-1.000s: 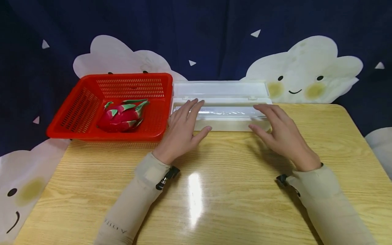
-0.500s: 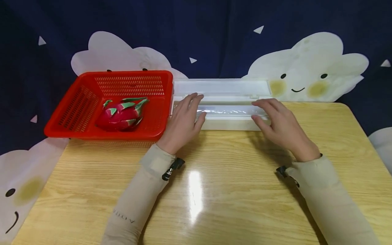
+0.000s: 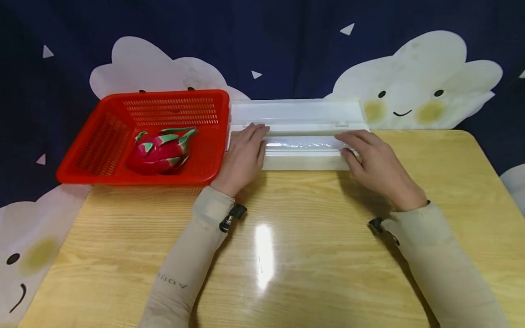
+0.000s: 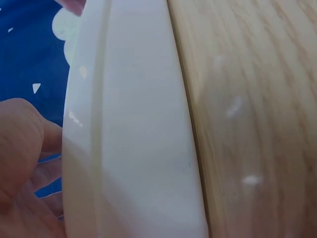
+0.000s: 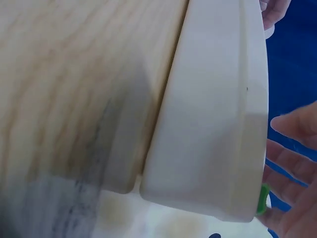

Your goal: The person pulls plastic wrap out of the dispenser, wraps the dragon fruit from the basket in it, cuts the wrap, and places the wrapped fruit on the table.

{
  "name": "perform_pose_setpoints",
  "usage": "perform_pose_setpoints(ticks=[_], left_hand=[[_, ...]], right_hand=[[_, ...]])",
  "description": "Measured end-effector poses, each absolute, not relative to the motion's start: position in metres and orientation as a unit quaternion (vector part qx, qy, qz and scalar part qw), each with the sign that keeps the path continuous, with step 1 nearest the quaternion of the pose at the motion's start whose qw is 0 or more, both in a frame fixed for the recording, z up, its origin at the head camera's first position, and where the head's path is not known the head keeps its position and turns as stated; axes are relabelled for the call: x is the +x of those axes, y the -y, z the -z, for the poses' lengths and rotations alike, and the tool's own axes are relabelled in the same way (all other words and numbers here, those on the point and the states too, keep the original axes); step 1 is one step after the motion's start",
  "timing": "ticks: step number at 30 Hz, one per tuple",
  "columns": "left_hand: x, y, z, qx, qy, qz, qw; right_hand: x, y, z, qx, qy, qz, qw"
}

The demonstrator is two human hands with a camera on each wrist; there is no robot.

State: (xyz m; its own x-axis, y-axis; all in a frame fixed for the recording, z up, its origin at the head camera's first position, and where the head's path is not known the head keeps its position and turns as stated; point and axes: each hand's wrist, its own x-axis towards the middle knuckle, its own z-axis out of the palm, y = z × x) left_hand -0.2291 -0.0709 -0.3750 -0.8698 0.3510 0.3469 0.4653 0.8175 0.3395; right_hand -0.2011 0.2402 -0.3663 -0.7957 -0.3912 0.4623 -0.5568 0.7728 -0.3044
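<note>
A long white plastic-wrap box (image 3: 303,163) stands at the back of the table, its lid (image 3: 295,112) folded back. Inside lies a shiny roll of plastic wrap (image 3: 301,143). My left hand (image 3: 242,159) is over the box's left part, fingers loosely bent above the roll and hiding its left end. At the right end, my right hand (image 3: 379,168) has its index fingertip and thumb close to the roll, spread apart. Both wrist views show the box's front wall, with fingers partly hidden behind it. A small green piece (image 5: 263,199) shows beside the right fingers.
A red plastic basket (image 3: 143,182) stands left of the box, close against it, holding a pink dragon fruit (image 3: 156,155) with green scales. Under them is a wooden table (image 3: 311,246). A dark blue curtain (image 3: 295,45) with cloud prints hangs behind.
My left hand has shifted slightly right and its thumb has drawn in toward the fingers. The right thumb has moved up over the box's front edge. The view has tilted a little.
</note>
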Motion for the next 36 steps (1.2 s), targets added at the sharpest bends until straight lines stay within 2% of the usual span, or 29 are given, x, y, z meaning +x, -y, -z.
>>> perform_pose_setpoints(ticks=[4,14,23,36], left_hand=[[-0.2285,0.0728,0.3743,-0.216,0.944,0.214,0.131],[-0.2283,0.0725,0.375,-0.211,0.937,0.224,0.163],[-0.2277,0.0705,0.3753,-0.202,0.94,0.226,0.159],[-0.2302,0.0689,0.3783,-0.195,0.933,0.242,0.18]], right_hand=[[-0.2028,-0.2405,0.3703,0.275,0.914,-0.213,0.207],[-0.2011,-0.2371,0.3716,0.259,0.929,-0.176,0.198],[-0.2015,-0.2377,0.3713,0.255,0.93,-0.175,0.2],[-0.2095,-0.2356,0.3702,0.241,0.919,-0.207,0.233]])
